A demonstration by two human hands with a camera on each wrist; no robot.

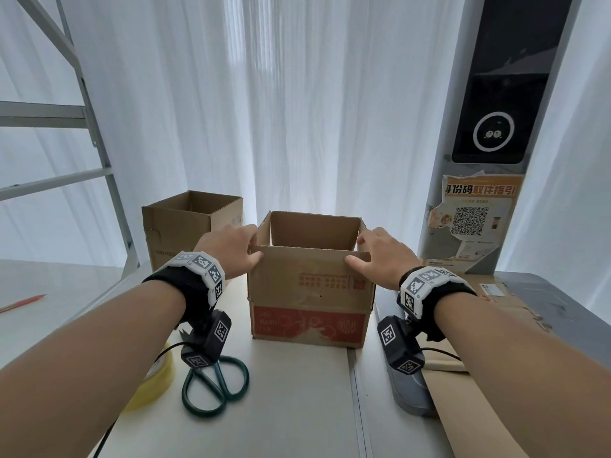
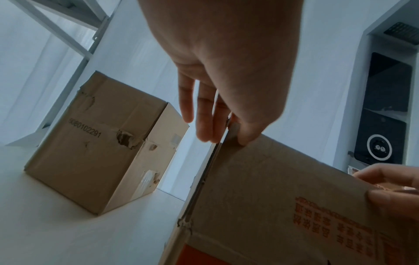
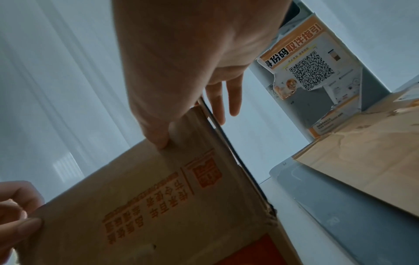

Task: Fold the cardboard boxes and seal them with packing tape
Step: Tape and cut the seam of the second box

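Note:
A brown cardboard box (image 1: pixel 310 292) with a red lower band and orange print stands upright in the middle of the white table (image 1: pixel 297 408), top open, flaps standing up. My left hand (image 1: pixel 255 247) pinches its near left top corner, thumb on the front face (image 2: pixel 294 188) and fingers along the left side. My right hand (image 1: pixel 355 250) pinches the near right top corner the same way, thumb on the printed front (image 3: pixel 158 206). A yellow tape roll (image 1: pixel 155 381) lies under my left forearm, partly hidden.
A second open brown box (image 1: pixel 188 226) stands behind on the left. Green-handled scissors (image 1: pixel 215 385) lie beside the tape. Flat cardboard (image 1: pixel 496 375) and a grey lid (image 1: pixel 545 302) lie on the right, before a parcel kiosk (image 1: pixel 496 127). A red pencil (image 1: pixel 23 302) lies far left.

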